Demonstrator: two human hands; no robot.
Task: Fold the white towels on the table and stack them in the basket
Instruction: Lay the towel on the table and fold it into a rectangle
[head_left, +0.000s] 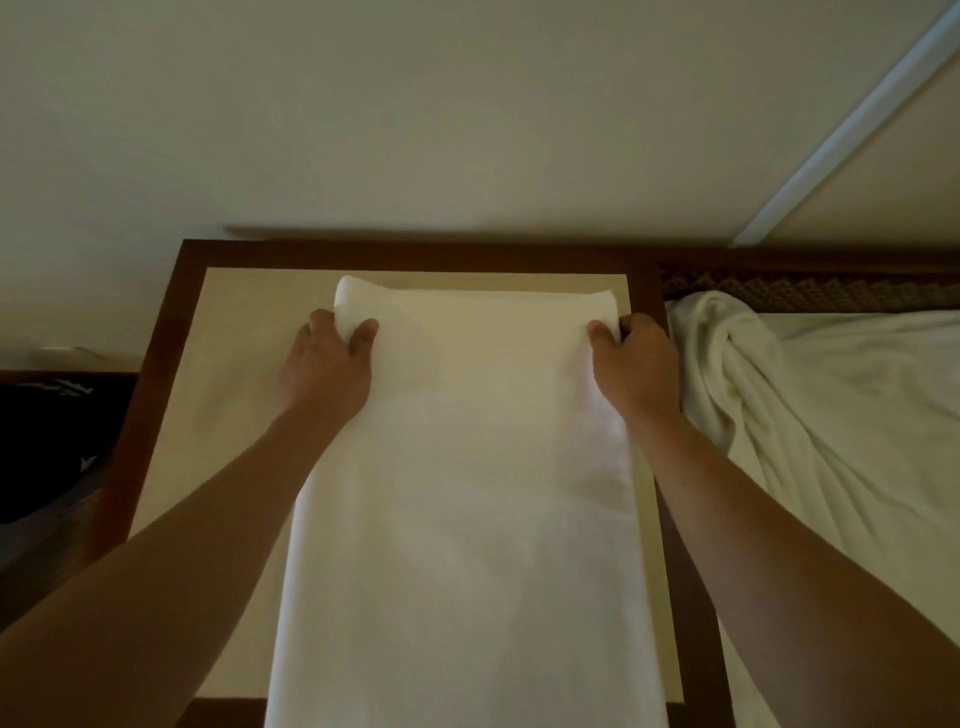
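Towel first: a long white terry towel (462, 467) lies flat along a table with a dark brown wooden frame and a cream inset top (228, 322), running from the 6 o'clock edge of the head view up toward 12 o'clock, where its far end is doubled over into a soft rounded fold. Its near end hangs past the table's near edge and leaves the picture at 6 o'clock.

The left hand (330, 364), at about 10 o'clock of the towel, pinches the left corner of that fold, thumb on top of the cloth and fingers curled round its edge. The right hand (636, 364), at about 2 o'clock, grips the right corner the same way, thumb on the cloth and fingers wrapped round the side. Both bare forearms reach in from the lower corners.

At 3 o'clock, just beside the table, a crumpled white towel (727, 374) lies heaped on a pale sheet (872, 395), with a dark woven panel (810, 293) behind it. At 9 o'clock sits a dark object, too dim to identify.
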